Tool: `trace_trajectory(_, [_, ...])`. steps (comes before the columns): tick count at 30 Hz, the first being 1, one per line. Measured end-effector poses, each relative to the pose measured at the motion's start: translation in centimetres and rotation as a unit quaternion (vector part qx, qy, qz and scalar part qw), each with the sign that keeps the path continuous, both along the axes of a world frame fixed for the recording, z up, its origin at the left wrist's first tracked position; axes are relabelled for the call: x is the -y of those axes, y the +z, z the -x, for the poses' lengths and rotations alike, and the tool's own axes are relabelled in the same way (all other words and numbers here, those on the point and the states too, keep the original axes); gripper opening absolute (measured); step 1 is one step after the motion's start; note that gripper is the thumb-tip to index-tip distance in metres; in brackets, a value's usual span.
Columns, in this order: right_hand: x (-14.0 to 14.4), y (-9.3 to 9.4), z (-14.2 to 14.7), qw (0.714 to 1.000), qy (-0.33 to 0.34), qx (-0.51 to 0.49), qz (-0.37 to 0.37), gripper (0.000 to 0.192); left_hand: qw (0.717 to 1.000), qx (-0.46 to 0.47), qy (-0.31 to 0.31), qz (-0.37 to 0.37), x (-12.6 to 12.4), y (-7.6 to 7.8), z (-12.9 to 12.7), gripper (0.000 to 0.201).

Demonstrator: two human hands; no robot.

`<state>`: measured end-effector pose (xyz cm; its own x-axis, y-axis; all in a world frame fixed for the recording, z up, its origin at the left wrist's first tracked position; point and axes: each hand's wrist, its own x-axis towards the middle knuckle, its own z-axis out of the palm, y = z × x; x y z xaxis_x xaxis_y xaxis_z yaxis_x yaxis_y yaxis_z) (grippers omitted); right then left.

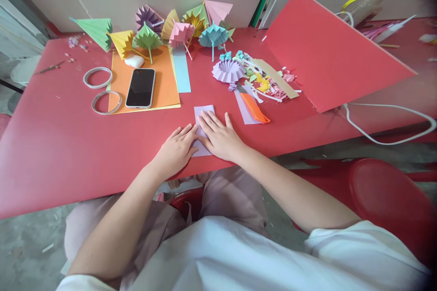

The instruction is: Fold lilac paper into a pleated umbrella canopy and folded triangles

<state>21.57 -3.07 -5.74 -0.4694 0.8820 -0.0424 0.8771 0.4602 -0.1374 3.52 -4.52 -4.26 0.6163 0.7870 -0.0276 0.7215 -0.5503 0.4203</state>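
A pale lilac paper sheet (204,112) lies on the red table (61,145) near its front edge. My left hand (177,149) rests flat on the sheet's near left part, fingers pointing up and right. My right hand (219,135) lies flat across the sheet's near right part, fingers spread toward the left. Both hands press the paper down; neither grips it. The sheet's near half is hidden under them.
An orange-handled cutter (253,108) lies right of the hands on another lilac strip. A phone (140,87) sits on orange paper (165,86), with two tape rings (98,77) beside it. Folded paper umbrellas (180,32) line the back. Paper scraps (269,82), a red board (327,54) and a white cable (392,138) are at right.
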Motion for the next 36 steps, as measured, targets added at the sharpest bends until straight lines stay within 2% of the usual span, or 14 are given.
trace_trajectory(9, [-0.03, 0.33, 0.08, 1.0, 0.005, 0.001, 0.014, 0.066, 1.0, 0.011, 0.008, -0.005, 0.04, -0.11, -0.12, 0.04])
trace_trajectory(25, [-0.03, 0.34, 0.15, 1.0, 0.018, 0.01, 0.003, 0.068, 0.999, -0.019, -0.004, -0.051, 0.29, -0.35, -0.26, 0.038])
trace_trajectory(36, [-0.09, 0.33, 0.14, 1.0, 0.02, 0.009, 0.006, 0.068, 0.998, -0.024, -0.004, -0.054, 0.31, -0.42, -0.27, 0.039])
